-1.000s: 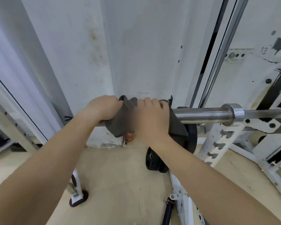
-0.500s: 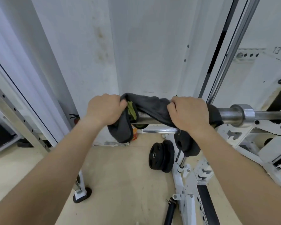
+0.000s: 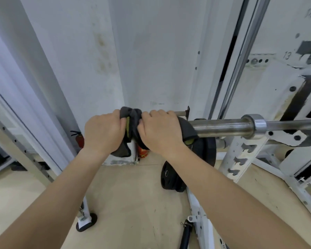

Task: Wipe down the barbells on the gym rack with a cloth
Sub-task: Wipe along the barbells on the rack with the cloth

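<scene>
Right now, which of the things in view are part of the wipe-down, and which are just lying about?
In the job:
- dark cloth, wrapped over the bar end
- barbell, sleeve bare to the right of the cloth
- left hand and right hand, both gripping the cloth

Lying about:
- weight plates on the floor
- red fire extinguisher by the wall
- white rack upright

dark grey cloth point(image 3: 186, 129), steel-grey barbell point(image 3: 223, 126)
</scene>
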The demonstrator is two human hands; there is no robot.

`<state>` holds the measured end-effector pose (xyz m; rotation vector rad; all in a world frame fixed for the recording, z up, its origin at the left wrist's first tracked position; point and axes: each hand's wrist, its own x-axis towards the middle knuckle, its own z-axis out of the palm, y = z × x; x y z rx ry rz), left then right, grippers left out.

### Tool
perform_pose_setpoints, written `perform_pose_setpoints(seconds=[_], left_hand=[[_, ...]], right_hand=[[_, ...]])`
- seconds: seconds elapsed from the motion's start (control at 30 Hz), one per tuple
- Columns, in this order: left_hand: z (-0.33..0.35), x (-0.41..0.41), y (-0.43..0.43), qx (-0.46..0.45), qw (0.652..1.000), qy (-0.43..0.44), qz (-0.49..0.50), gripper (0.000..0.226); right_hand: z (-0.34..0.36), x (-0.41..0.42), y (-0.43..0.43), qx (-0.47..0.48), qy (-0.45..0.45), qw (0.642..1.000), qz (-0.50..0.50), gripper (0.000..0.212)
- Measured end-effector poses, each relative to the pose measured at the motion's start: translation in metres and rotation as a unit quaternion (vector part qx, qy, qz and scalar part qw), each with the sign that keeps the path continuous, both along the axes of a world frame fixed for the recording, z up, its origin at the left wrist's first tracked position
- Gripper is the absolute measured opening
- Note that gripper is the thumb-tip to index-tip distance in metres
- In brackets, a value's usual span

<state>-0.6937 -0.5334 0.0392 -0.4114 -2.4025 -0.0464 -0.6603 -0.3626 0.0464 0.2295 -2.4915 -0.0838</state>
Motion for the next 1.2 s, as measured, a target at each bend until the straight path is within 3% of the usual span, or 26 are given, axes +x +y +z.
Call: perform_pose_setpoints(seconds=[0.13, 0.3, 0.47, 0.63, 0.93, 1.1, 1.2], left_hand=[[0.003, 0.002, 0.039, 0.005, 1.000, -0.015, 0.009, 0.038], [0.015, 0.022, 0.135, -0.034, 0.998, 0.007, -0.053, 0.029], [0.011, 0.022, 0.189, -0.024, 0.995, -0.042, -0.085, 0.022], [0.017, 0.021, 0.137, -0.056, 0.994, -0.043, -0.086, 0.032], [0.017, 0.004, -0.029, -0.011, 0.993, -0.097, 0.063, 0.049], [0.017, 0.008, -0.012, -0.052, 0.991, -0.096, 0.076, 0.032], [0.020, 0.012, 0.034, -0.026, 0.992, -0.120, 0.042, 0.037]], right_hand=[[0.003, 0.012, 0.064, 0.014, -0.020, 1.000, -0.018, 0.045], [0.010, 0.027, 0.178, 0.025, -0.041, 0.993, -0.111, 0.043], [0.002, 0.021, 0.173, 0.011, -0.024, 0.985, -0.168, 0.038], [-0.009, 0.030, 0.139, -0.051, 0.033, 0.980, -0.191, 0.037], [-0.006, 0.006, -0.032, -0.063, 0.016, 0.997, -0.032, 0.033], [-0.006, 0.007, -0.009, -0.025, 0.018, 0.999, 0.024, 0.037], [-0.001, 0.015, 0.048, -0.003, 0.001, 1.000, -0.020, 0.043]])
